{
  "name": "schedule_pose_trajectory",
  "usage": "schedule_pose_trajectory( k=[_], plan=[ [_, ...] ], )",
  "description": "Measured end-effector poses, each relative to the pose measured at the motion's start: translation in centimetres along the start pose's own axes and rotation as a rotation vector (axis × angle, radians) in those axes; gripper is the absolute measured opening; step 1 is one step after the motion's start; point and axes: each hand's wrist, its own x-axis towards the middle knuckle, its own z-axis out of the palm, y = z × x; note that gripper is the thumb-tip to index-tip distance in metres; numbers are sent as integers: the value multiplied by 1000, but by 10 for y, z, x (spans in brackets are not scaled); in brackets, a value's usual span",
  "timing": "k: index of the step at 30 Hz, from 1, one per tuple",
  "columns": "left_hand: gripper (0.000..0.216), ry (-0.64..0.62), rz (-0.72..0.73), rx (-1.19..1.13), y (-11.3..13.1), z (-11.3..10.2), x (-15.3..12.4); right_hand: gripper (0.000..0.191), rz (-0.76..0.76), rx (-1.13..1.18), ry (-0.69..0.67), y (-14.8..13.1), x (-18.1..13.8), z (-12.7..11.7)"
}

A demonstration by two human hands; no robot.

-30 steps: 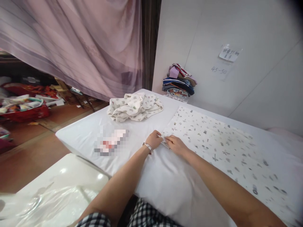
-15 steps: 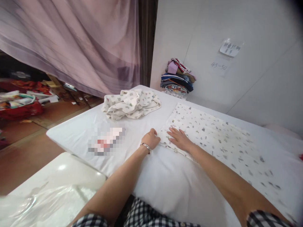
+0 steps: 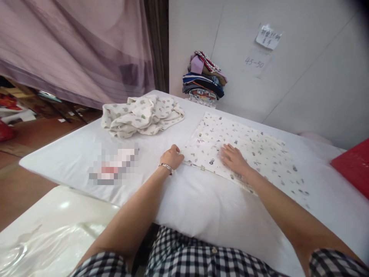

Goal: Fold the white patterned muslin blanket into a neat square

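Note:
A white printed cloth (image 3: 253,148) lies spread flat on the white-covered table (image 3: 201,200). My left hand (image 3: 172,156), with a bracelet on its wrist, is closed and pinches the cloth's near left corner. My right hand (image 3: 234,158) lies flat on the cloth with the fingers stretched out, a little to the right of that corner.
A crumpled patterned garment (image 3: 142,115) lies at the table's far left. A stack of folded clothes (image 3: 204,79) stands against the wall. A red thing (image 3: 353,165) is at the right edge. A blurred-out item (image 3: 113,167) lies left of my left hand. A glossy white surface (image 3: 57,227) sits below left.
My right hand has let go of the corner, opened flat and slid to the right over the cloth. My left hand stays at the corner. The view has swung right.

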Motion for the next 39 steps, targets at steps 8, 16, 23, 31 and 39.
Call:
schedule_pose_trajectory(
  k=[8,16,23,31,39],
  plan=[
    [17,33,-12,-92,-1,2,2,27,-292,117,100,-60,-45,6],
    [19,43,12,-118,-3,4,2,25,-209,78,161,-54,-38,3],
    [18,41,15,-118,-2,4,2,26,-381,-9,159,-53,-42,12],
    [19,41,31,-109,-4,6,4,17,-331,-85,142,-58,-48,3],
    [19,46,59,-133,-6,6,4,24,-372,-74,76,-57,-48,1]
  ],
)
